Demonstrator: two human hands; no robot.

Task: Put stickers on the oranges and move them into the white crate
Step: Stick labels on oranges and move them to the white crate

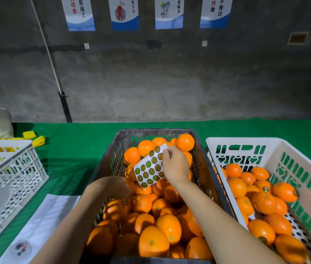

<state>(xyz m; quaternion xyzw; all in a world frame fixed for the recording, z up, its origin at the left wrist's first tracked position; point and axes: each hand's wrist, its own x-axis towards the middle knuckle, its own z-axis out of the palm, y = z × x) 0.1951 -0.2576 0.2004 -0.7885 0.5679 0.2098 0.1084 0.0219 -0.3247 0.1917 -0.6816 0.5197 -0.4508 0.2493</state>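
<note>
Many oranges (pixel 153 242) are left in the dark crate (pixel 212 180) that stands directly in front of the person, piled nearly to its rim, and most of them show no sticker, so I judge the work is perhaps half done or less. Both forearms reach into this crate. The left hand (pixel 116 187) goes down among the fruit at the left wall; it is blurred and its fingers are hidden from where I look, so I cannot tell if it grips an orange or only touches one. A little farther, the right hand (pixel 173 164) holds up the sticker sheet (pixel 149 167) above the pile, fingers curled round its right edge, and the thumb and first finger seem to pinch at one sticker near the top. The sheet has many round green labels left on it. To the right, just beside the dark crate, the white crate (pixel 303 168) holds a good layer of oranges, some with a small sticker visible, but it has room for many more. On the left stands another white basket (pixel 20 172), and some white paper (pixel 42 225) lies on the green cloth (pixel 84 141). Behind, a grey wall carries four posters (pixel 125 14).
</note>
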